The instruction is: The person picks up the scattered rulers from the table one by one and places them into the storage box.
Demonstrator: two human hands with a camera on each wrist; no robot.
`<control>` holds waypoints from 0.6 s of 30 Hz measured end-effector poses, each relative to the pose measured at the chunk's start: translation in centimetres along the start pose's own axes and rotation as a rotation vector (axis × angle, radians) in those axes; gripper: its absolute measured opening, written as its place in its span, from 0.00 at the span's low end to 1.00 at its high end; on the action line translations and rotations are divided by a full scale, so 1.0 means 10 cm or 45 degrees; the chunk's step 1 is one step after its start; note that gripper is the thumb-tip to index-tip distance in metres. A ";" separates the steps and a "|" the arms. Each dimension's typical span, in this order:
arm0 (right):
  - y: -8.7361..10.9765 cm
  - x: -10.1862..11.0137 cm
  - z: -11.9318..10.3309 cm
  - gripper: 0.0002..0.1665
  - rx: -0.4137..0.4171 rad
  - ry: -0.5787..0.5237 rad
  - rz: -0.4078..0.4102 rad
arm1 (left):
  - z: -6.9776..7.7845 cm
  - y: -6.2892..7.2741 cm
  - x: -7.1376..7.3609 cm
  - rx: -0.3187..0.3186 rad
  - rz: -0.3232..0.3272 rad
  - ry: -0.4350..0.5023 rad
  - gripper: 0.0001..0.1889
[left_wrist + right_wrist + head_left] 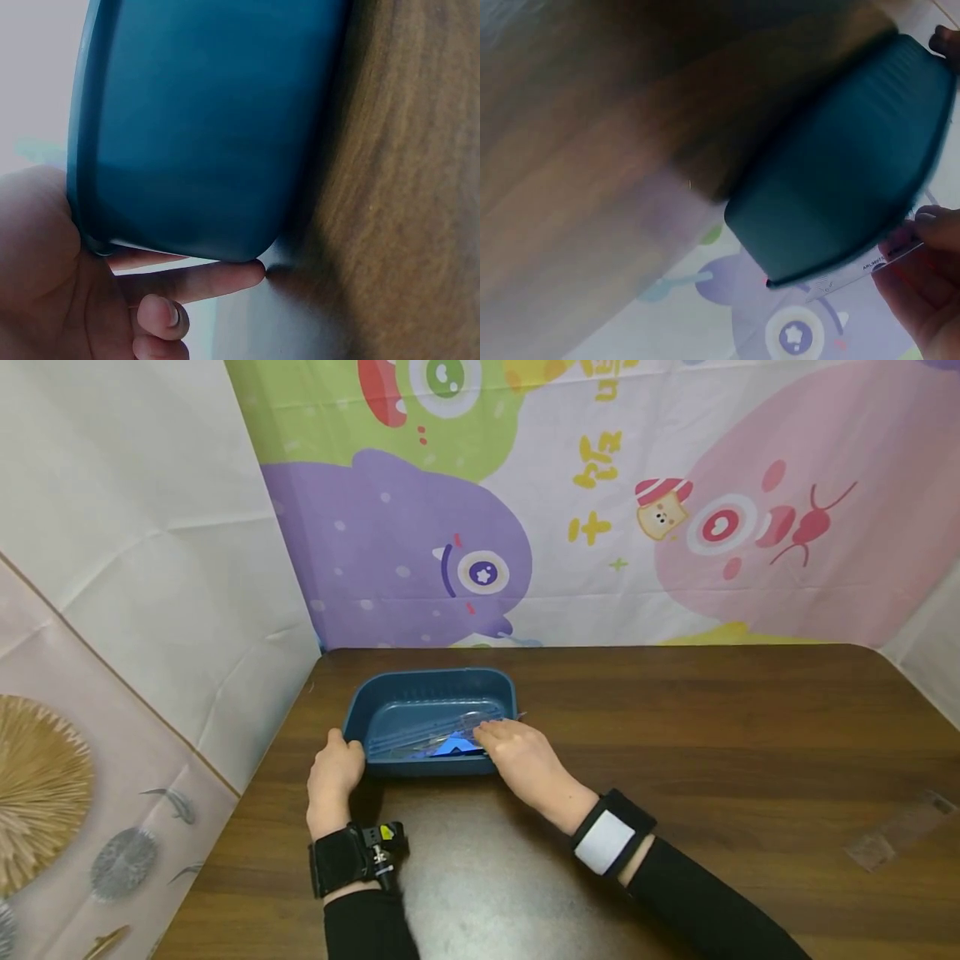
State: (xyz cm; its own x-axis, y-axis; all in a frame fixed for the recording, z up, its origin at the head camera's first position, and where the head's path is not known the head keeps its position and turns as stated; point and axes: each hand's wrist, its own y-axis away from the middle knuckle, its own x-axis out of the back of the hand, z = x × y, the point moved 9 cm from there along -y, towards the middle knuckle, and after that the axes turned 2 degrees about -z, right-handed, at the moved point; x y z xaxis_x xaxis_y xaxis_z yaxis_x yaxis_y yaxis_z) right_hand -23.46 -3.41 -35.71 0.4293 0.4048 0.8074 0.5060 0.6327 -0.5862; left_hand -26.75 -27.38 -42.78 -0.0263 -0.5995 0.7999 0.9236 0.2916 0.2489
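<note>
A dark teal plastic bin (427, 677) stands near the table's back left. My left hand (335, 772) grips its front left corner; in the left wrist view, fingers lie along the bin's outer wall (202, 135). My right hand (525, 764) is at the front right corner, fingertips over the rim. In the right wrist view, that hand (930, 285) pinches a clear plastic ruler (870, 266) with small printed letters, which shows beyond the bin's rim. Inside the bin lie clear straight strips (412, 737) and a bright blue angular piece (456, 744).
A flat transparent plastic piece (900, 831) lies on the brown wooden table (712, 735) at the far right. A cartoon-printed cloth (585, 593) hangs behind the table's back edge, and white cloth (165, 568) covers the left side.
</note>
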 end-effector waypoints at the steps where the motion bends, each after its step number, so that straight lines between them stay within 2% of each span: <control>1: -0.01 -0.05 -0.01 0.14 0.006 0.010 -0.030 | 0.00 0.00 0.00 0.001 -0.002 0.001 0.29; 5: -0.02 -0.19 -0.06 0.16 0.026 0.048 -0.166 | 0.00 0.00 -0.01 0.004 -0.008 0.004 0.29; 9: 0.00 -0.26 -0.01 0.20 -0.039 -0.075 -0.256 | 0.00 0.00 -0.02 0.003 -0.009 0.000 0.29; 11: 0.03 -0.24 0.04 0.22 -0.094 -0.158 -0.241 | 0.00 0.01 -0.02 0.003 -0.011 0.000 0.29; 13: 0.07 -0.17 0.11 0.23 -0.137 -0.214 -0.182 | -0.01 0.01 -0.02 0.007 -0.019 0.001 0.29; 18: 0.26 0.07 0.39 0.22 -0.263 -0.227 -0.017 | 0.00 0.01 -0.01 0.006 -0.020 0.000 0.29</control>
State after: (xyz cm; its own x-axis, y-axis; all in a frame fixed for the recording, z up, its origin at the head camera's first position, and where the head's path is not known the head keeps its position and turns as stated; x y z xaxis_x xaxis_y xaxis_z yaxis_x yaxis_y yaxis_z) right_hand -24.77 1.02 -36.42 0.2924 0.5186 0.8035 0.6603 0.4983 -0.5619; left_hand -26.64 -27.31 -42.82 -0.0413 -0.6039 0.7960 0.9213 0.2853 0.2643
